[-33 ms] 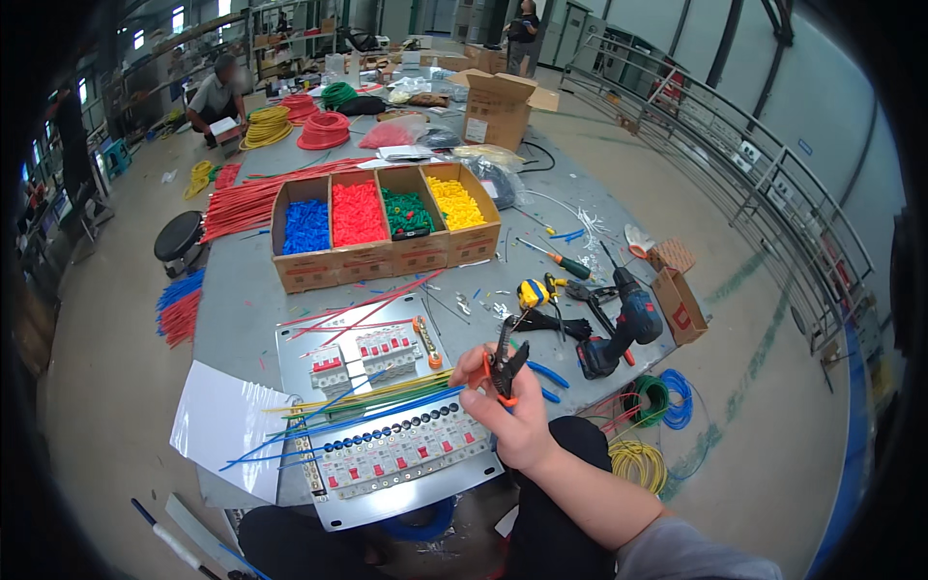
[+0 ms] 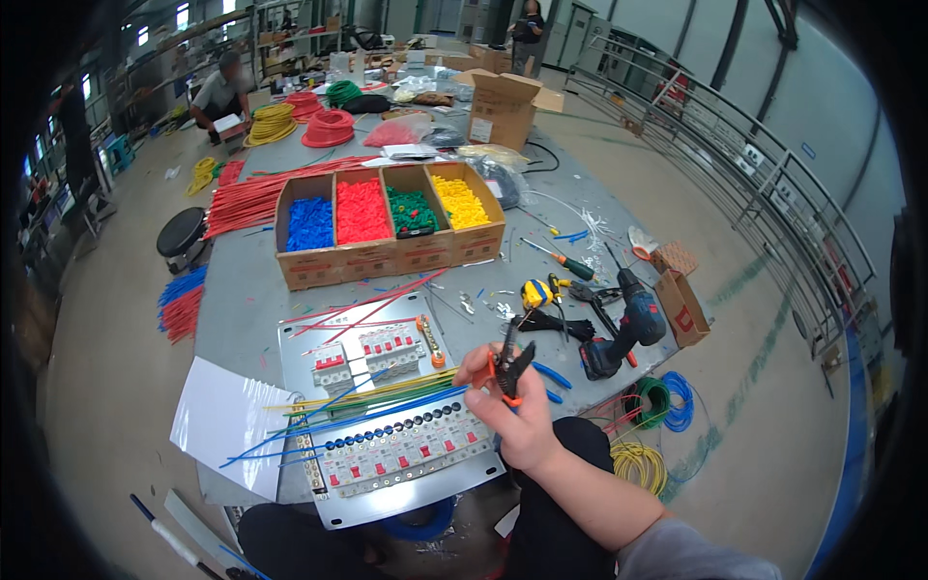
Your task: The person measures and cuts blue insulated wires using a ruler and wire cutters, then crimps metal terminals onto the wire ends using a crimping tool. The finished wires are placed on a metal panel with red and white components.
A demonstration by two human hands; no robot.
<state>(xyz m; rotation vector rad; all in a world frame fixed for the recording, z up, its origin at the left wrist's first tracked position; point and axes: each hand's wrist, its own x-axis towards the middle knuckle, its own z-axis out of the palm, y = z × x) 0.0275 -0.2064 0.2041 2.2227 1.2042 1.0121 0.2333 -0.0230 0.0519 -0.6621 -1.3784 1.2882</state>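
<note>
My right hand (image 2: 512,411) is closed round a wire stripper (image 2: 508,369) with black jaws and orange handles, jaws pointing up. It is held above the right edge of a metal mounting plate (image 2: 387,512). A row of circuit breakers (image 2: 406,452) with red switches sits along the plate's near side. Two smaller breaker groups (image 2: 391,350) sit farther back. Blue wires (image 2: 290,447) and yellow and green wires (image 2: 372,401) lie across the plate, their right ends running to my hand. Blue-handled pliers (image 2: 551,375) lie just beyond it. My left hand is out of sight.
Behind the plate stands a divided cardboard box (image 2: 338,268) of blue, red, green and yellow sleeves. A cordless drill (image 2: 633,324), tape measure (image 2: 535,293) and screwdriver (image 2: 570,261) lie right. White sheets (image 2: 227,425) overhang the table's left edge. Two people are farther off.
</note>
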